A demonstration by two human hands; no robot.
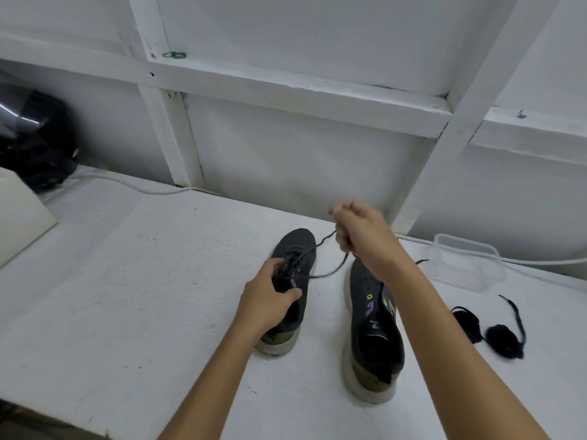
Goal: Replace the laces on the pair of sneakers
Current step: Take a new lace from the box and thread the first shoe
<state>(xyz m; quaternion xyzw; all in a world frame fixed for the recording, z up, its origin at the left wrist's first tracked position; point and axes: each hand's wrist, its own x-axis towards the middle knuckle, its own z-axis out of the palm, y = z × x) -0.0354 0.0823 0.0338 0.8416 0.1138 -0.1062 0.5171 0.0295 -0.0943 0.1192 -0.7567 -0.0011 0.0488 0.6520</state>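
Above the sneakers (pixel 330 300), right fingers (pixel 341 239) pinch a lace (pixel 327 239).

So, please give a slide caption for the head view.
Left hand steadies left sneaker; right hand pulls its lace.

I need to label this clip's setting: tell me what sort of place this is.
Probably a home utility or storage corner, not a shop. A rough white-painted bench sits against a white wall with bare framing; a dark helmet and a clear plastic tub lie about, with a cable running along the back.
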